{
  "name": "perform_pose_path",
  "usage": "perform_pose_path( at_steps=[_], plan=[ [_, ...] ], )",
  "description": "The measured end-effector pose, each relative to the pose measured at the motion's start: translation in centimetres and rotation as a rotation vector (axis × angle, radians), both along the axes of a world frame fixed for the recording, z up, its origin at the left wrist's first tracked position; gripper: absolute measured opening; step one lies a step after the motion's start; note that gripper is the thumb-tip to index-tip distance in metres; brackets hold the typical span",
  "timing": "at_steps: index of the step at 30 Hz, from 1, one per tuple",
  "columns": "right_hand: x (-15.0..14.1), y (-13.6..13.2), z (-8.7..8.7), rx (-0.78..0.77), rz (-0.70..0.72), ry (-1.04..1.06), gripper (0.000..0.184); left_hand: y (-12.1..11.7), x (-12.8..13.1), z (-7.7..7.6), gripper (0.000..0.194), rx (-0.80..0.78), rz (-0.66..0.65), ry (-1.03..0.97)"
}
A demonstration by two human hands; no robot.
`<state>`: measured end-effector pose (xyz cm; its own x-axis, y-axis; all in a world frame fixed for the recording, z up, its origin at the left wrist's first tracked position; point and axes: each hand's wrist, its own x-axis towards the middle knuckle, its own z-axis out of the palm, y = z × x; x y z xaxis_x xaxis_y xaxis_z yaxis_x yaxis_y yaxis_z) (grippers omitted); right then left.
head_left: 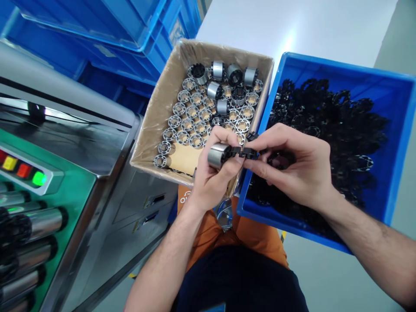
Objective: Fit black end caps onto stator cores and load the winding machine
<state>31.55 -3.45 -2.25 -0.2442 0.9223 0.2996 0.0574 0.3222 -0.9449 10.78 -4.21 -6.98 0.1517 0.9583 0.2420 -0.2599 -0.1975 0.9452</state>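
A work area is bounded at the left by a green machine top (79, 158), on which shiny rollers (45, 226) are laid in a row. To its right a cardboard box (151, 123) is lined with upright metal rings (186, 124), and a white counter (292, 21) is seen beyond. Over the box's near edge, a metal cylinder (215, 157) is gripped between thumb and curled fingers of the left hand (209, 184). It looks rigid, smooth and fairly heavy for its size; a slip seems likely unless it is held around its bare side. Just beside its toothed black end, a black ring (250, 154) is pinched between thumb and fingertips of the right hand (302, 167). It is judged light and stiff, its thin teeth possibly brittle, so it is best taken by the rim. At far right, similar dark pieces (344, 121) are heaped in a blue bin (400, 147).
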Motion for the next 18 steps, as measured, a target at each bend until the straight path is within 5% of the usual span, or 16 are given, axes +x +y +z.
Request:
perform_pose_path(
  at_steps=[4, 12, 18],
  plan=[
    [0.0, -0.5, -0.1, -0.046, -0.129, -0.03, 0.018, -0.3, 0.3, 0.6, 0.062, -0.034, -0.105, -0.045],
    [-0.1, -0.3, -0.3, 0.028, -0.074, -0.198, 0.036, -1.5, 1.3, 1.9, 0.04, -0.22, -0.061, -0.068],
    [-0.5, -0.6, -0.1, 0.057, -0.087, -0.219, 0.026, -1.9, 0.9, 1.8, 0.043, -0.224, -0.013, 0.056]
  ],
)
